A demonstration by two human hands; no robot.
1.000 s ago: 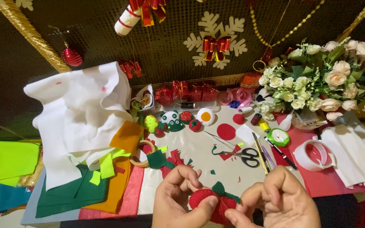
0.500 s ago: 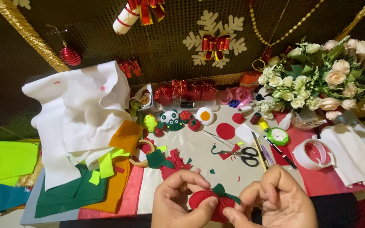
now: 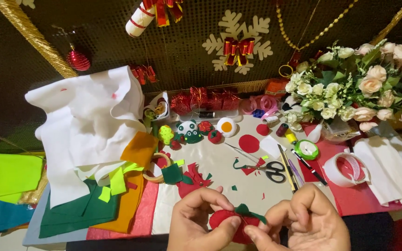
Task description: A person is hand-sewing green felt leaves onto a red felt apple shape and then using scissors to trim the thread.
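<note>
At the bottom middle of the head view, my left hand [image 3: 196, 223] and my right hand [image 3: 310, 223] both pinch a small red felt piece [image 3: 226, 219] with a dark green felt leaf [image 3: 247, 211] on its top. The left thumb and forefinger grip its left side. The right fingertips hold its right edge and the leaf. The piece is held just above the near edge of the grey work mat [image 3: 219, 167].
Black-handled scissors [image 3: 273, 169], pens, a red felt circle [image 3: 249, 143], red and green scraps and small felt figures [image 3: 189, 131] lie on the mat. Stacked felt sheets [image 3: 89, 139] lie left. A tape roll [image 3: 345, 169], a green round case and a bouquet [image 3: 354, 93] are on the right.
Both hands have stayed at the bottom middle on the red felt piece; the fingers have shifted slightly around it and the green leaf.
</note>
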